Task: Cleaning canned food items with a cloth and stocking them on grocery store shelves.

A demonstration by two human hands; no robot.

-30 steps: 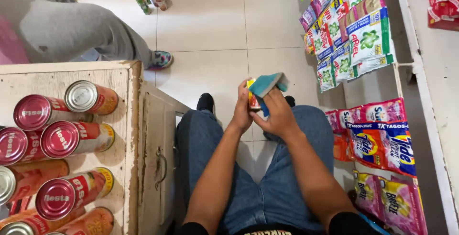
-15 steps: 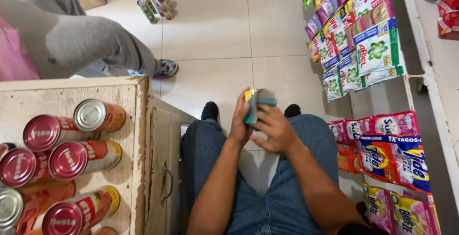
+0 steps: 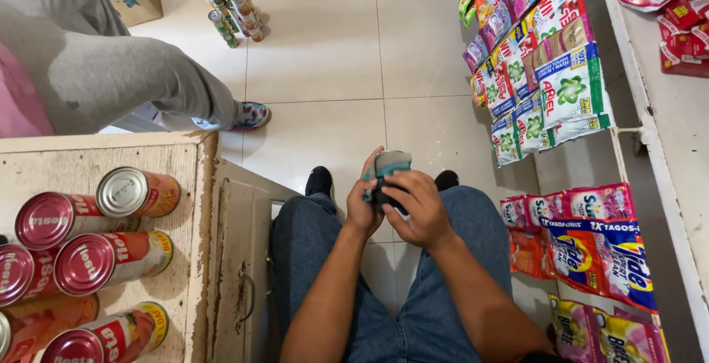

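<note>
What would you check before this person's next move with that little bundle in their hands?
1. Both hands on the teal bundle: ok, left hand and right hand close around it.
2. Bundle over the lap, clear of the floor: ok.
3. What the bundle contains: cannot tell.
4. Cans lying steady on the wooden counter: ok.
5. Hanging sachets out of elbow range: cannot tell.
</note>
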